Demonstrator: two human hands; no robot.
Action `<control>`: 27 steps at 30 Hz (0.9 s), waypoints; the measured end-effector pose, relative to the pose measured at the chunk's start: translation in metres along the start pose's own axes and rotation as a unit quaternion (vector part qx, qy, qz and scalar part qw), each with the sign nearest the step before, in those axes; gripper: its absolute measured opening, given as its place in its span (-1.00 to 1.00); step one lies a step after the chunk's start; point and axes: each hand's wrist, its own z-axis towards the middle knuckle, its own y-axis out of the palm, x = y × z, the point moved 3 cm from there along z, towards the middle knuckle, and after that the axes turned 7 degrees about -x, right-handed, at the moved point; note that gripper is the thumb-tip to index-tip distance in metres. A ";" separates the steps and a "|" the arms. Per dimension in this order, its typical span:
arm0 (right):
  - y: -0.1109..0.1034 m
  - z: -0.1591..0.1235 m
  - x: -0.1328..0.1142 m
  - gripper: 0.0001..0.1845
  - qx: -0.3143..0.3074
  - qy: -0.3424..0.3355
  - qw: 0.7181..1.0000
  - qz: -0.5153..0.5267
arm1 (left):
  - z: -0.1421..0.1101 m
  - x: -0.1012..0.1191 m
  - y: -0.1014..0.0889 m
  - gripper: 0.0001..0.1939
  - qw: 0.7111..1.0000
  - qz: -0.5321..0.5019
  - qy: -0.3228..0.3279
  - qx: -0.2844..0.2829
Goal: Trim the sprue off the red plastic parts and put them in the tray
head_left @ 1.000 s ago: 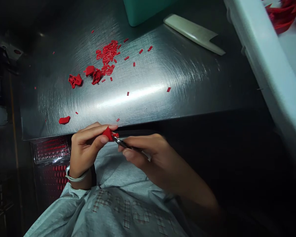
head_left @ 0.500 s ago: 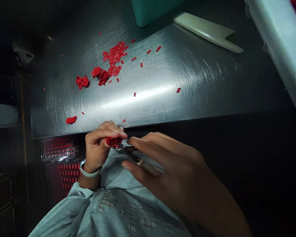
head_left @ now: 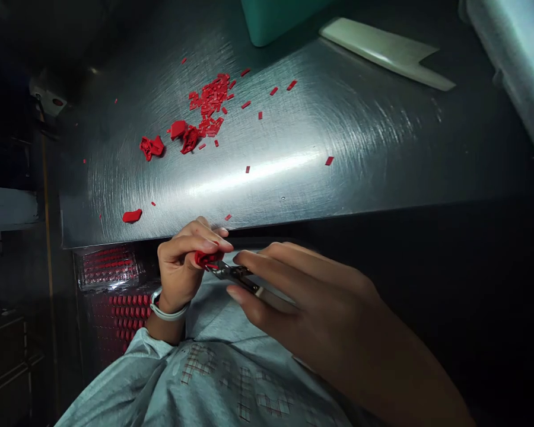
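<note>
Between the thumb and fingers of my left hand is a small red plastic part, held just in front of the table's near edge. My right hand is closed round a pair of nippers with metal jaws and pale grips. The jaws point left and meet the red part; whether they are biting into it I cannot tell. Beyond my hands, on the metal table, lies a heap of small red offcuts. Several larger red pieces lie beside it, and one red piece is nearer the front edge.
At the back of the table stands a green bin. A pale, notched plastic piece lies to its right. A white container is at the far right. Below the table's edge, clear trays hold rows of red parts.
The nippers' handles look slightly closer together, and the jaws remain at the red part. The whole scene has shifted a little to the right in view.
</note>
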 end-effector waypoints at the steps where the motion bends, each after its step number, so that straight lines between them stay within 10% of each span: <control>1: 0.001 0.000 0.001 -0.62 0.000 0.003 1.000 0.004 | -0.001 0.000 -0.001 -0.91 1.000 0.013 0.005 0.004; 27: 0.010 0.013 0.008 -0.56 0.019 -0.052 0.990 -0.128 | -0.005 0.000 -0.009 -0.77 0.998 0.053 -0.021 0.026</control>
